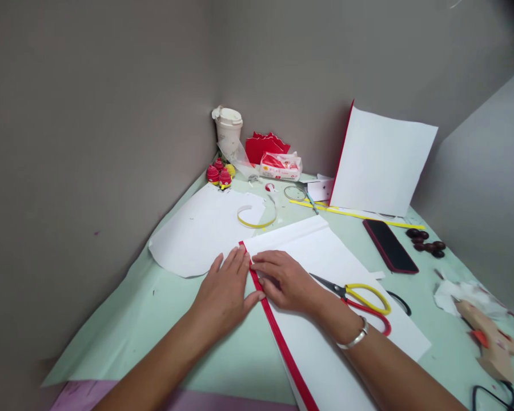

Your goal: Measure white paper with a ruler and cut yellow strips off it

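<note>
Red strip (283, 345) on white paper (321, 348), apparently being pressed down: left hand (225, 288) laid flat, gripping nothing; right hand (285, 279) curled, any pinch unclear; the next stretch likely needs even pressure.

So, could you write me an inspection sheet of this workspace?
Surface: pale green cover, with a few small dark specks.
Work pieces: white sheet, with a red strip along its left edge.
Clutter: scissors lying open on the white sheet; phone beyond them; packet and lidded white cup at the back.
Hands: left hand flat, thumb on the red strip; right hand curled, fingertips touching it.
Cables: black cord by the glue gun.
Surroundings: grey walls.
</note>
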The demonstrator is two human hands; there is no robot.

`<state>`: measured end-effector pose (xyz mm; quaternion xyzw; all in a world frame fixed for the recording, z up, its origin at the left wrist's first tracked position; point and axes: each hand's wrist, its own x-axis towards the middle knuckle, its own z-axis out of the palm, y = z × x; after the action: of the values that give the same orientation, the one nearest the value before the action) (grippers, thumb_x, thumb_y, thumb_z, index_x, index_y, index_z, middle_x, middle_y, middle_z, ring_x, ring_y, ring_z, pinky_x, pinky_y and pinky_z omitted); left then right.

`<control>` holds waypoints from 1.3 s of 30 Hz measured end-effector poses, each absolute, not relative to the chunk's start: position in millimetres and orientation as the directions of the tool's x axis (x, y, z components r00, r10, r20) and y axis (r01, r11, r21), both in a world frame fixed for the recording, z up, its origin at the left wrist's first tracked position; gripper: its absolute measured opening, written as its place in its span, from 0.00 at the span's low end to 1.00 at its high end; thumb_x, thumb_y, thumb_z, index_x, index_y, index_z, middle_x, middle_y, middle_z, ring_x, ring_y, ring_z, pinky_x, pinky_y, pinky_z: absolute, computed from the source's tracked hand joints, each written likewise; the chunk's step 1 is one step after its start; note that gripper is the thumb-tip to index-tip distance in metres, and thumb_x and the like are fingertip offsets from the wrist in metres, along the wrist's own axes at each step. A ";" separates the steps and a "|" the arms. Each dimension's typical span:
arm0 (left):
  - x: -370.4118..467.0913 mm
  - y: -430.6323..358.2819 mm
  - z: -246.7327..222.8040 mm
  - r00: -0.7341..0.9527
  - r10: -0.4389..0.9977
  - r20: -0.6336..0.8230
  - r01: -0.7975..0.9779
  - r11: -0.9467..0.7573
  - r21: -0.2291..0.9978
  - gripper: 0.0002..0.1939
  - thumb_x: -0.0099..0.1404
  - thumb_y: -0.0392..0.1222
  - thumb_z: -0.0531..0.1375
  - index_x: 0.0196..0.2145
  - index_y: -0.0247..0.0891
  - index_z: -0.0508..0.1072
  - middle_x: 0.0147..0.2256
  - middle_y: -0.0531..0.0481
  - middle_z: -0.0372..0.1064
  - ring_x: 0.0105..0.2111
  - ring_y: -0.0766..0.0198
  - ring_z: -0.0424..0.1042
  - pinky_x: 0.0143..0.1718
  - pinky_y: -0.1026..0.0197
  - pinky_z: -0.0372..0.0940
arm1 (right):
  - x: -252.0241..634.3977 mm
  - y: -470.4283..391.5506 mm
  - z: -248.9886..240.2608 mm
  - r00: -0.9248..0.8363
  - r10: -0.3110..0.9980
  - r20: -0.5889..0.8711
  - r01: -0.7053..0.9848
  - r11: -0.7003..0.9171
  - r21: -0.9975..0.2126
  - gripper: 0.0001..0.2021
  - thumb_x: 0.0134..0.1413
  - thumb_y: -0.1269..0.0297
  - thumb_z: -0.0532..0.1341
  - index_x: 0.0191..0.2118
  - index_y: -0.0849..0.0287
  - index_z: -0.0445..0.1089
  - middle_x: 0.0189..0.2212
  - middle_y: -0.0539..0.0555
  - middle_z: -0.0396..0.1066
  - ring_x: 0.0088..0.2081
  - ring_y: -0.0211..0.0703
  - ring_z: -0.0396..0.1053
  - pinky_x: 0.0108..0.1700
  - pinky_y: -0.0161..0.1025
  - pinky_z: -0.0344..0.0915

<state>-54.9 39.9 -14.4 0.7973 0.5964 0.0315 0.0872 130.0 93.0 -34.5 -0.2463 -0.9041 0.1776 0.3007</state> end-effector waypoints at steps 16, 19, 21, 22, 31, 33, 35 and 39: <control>-54.7 41.3 -7.2 0.272 0.961 -0.053 0.941 -0.254 0.223 0.36 0.65 0.56 0.59 0.63 0.33 0.61 0.67 0.35 0.53 0.68 0.47 0.50 0.67 0.41 0.47 | 129.0 92.4 -34.0 -0.696 0.548 0.464 0.358 0.825 -0.438 0.21 0.54 0.77 0.57 0.53 0.60 0.73 0.52 0.62 0.74 0.55 0.53 0.69 0.58 0.52 0.67; -54.7 40.8 -6.1 0.268 0.961 -0.064 0.941 -0.248 0.229 0.36 0.65 0.56 0.59 0.64 0.32 0.61 0.67 0.34 0.52 0.68 0.47 0.50 0.67 0.41 0.47 | 128.9 92.5 -32.7 -0.705 0.531 0.470 0.349 0.836 -0.422 0.21 0.53 0.78 0.57 0.51 0.59 0.74 0.52 0.62 0.74 0.56 0.53 0.69 0.58 0.52 0.67; -55.0 40.5 -5.8 0.266 0.961 -0.070 0.941 -0.243 0.236 0.36 0.65 0.55 0.59 0.64 0.31 0.60 0.67 0.34 0.52 0.68 0.47 0.50 0.67 0.41 0.46 | 128.8 92.7 -32.3 -0.708 0.526 0.471 0.348 0.840 -0.416 0.21 0.52 0.78 0.57 0.51 0.58 0.74 0.52 0.61 0.74 0.56 0.53 0.69 0.57 0.52 0.67; -55.2 40.6 -5.7 0.264 0.962 -0.072 0.940 -0.240 0.242 0.36 0.65 0.55 0.59 0.64 0.31 0.60 0.68 0.35 0.52 0.68 0.48 0.49 0.67 0.41 0.46 | 128.9 92.8 -32.2 -0.709 0.526 0.471 0.349 0.841 -0.413 0.21 0.52 0.78 0.57 0.51 0.58 0.74 0.52 0.61 0.74 0.56 0.53 0.69 0.57 0.52 0.67; -60.2 45.0 -4.9 0.259 0.963 -0.069 0.910 -0.220 0.351 0.45 0.59 0.58 0.63 0.66 0.33 0.54 0.68 0.34 0.51 0.68 0.48 0.50 0.67 0.42 0.47 | 128.9 93.3 -32.4 -0.749 0.512 0.421 0.359 0.847 -0.391 0.23 0.53 0.78 0.56 0.55 0.58 0.71 0.58 0.58 0.71 0.61 0.51 0.65 0.64 0.52 0.61; -63.6 45.6 -6.4 0.265 0.963 -0.053 0.899 -0.227 0.375 0.46 0.58 0.57 0.64 0.66 0.34 0.54 0.67 0.35 0.53 0.68 0.48 0.52 0.67 0.42 0.47 | 128.8 93.1 -32.0 -0.754 0.512 0.411 0.363 0.847 -0.389 0.23 0.53 0.78 0.56 0.54 0.58 0.70 0.58 0.58 0.71 0.61 0.51 0.64 0.64 0.52 0.60; -67.6 46.7 -8.8 0.279 0.960 -0.014 0.879 -0.250 0.405 0.43 0.59 0.57 0.63 0.66 0.36 0.54 0.66 0.37 0.55 0.66 0.49 0.55 0.66 0.42 0.49 | 128.9 92.9 -31.5 -0.758 0.513 0.403 0.365 0.846 -0.388 0.22 0.53 0.78 0.56 0.54 0.58 0.70 0.57 0.57 0.71 0.61 0.51 0.64 0.64 0.52 0.60; -72.9 50.0 -11.7 0.276 0.960 0.048 0.844 -0.266 0.466 0.33 0.65 0.50 0.57 0.64 0.37 0.57 0.65 0.40 0.60 0.64 0.51 0.60 0.66 0.43 0.51 | 129.0 92.5 -30.7 -0.760 0.517 0.394 0.371 0.843 -0.390 0.21 0.55 0.78 0.57 0.54 0.56 0.69 0.57 0.56 0.72 0.60 0.52 0.64 0.63 0.53 0.61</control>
<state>-72.9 50.0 -11.7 0.7788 0.5789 0.1632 0.1779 129.0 92.5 -30.7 -0.2397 -0.9266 0.1459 0.2502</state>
